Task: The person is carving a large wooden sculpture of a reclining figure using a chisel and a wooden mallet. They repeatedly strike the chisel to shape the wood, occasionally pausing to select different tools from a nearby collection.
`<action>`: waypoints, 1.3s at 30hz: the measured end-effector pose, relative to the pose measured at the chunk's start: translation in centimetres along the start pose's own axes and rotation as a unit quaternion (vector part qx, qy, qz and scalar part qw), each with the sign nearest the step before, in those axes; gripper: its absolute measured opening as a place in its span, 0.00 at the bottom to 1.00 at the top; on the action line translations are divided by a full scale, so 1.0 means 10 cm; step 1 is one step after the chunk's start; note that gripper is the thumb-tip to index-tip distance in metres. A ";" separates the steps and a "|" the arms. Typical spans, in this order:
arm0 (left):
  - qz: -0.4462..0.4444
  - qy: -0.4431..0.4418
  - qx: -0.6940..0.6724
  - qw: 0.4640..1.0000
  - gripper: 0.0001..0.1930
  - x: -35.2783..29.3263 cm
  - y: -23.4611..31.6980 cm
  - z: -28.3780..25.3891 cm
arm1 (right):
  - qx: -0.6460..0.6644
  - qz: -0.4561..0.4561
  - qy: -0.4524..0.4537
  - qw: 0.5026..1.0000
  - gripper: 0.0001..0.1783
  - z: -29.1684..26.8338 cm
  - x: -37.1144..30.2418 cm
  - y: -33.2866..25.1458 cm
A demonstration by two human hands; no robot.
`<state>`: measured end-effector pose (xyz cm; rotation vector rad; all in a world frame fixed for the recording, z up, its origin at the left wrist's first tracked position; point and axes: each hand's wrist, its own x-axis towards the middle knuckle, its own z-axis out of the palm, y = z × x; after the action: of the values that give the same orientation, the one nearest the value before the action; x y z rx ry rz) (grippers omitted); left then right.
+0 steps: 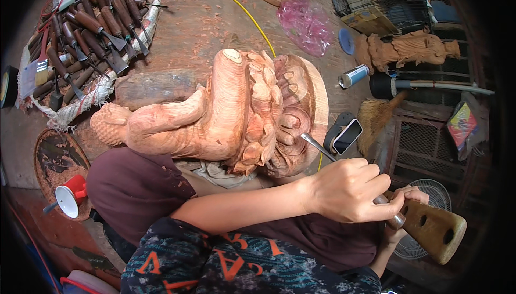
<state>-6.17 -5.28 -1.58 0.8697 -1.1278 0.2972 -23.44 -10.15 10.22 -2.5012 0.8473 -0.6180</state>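
Two hands work in front of the body, each closed around something. The left hand (346, 189) reaches across to the right, fisted on a chisel (317, 144) whose steel points at the round base (303, 92) of a wooden statue (223, 106). Close by, the right hand (411, 193) grips a flat mallet (435, 224) with holes through it. The chisel's handle end overlaps the mallet from where I stand; I can't tell whether they touch, nor whether the tip meets the wood. My reading is that the base is being shaped, one tapped cut at a time. The next move probably calls for seating the tip firmly, keeping the angle steady, and a measured blow, since a heavy one could chip a carved edge.

Just past the knee (131, 181), the statue lies on its side, head to the left and base to the right, near a bunched cloth (220, 176). It is pale, reddish wood: small knobs cover the head, the back is smooth, fine lines band the legs, petals overlap below them, and deep curls lead to a plain, light rim.

Beyond it sit a rough wooden block (150, 90), a phone (347, 136), a heap of chisels (102, 25) and, off right, another carving (414, 49).
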 end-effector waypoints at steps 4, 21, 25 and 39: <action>-0.012 0.032 -0.007 0.999 0.13 0.05 -0.08 -0.05 | -0.004 -0.041 0.006 0.999 0.24 -0.02 0.03 0.05; -0.016 0.105 -0.044 0.993 0.15 -0.02 -0.22 -0.06 | 0.040 -0.064 0.003 0.997 0.19 0.04 0.08 0.03; -0.024 0.136 -0.066 0.988 0.16 0.00 -0.22 -0.04 | -0.090 -0.057 -0.051 0.993 0.18 -0.08 0.05 -0.01; -0.074 0.107 -0.061 0.990 0.22 0.02 -0.24 -0.13 | -0.154 -0.025 0.043 0.987 0.22 -0.18 -0.13 0.12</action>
<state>-3.77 -5.90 -2.65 0.7889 -0.8678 0.1913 -25.84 -10.66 10.66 -2.7981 0.9795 -0.6600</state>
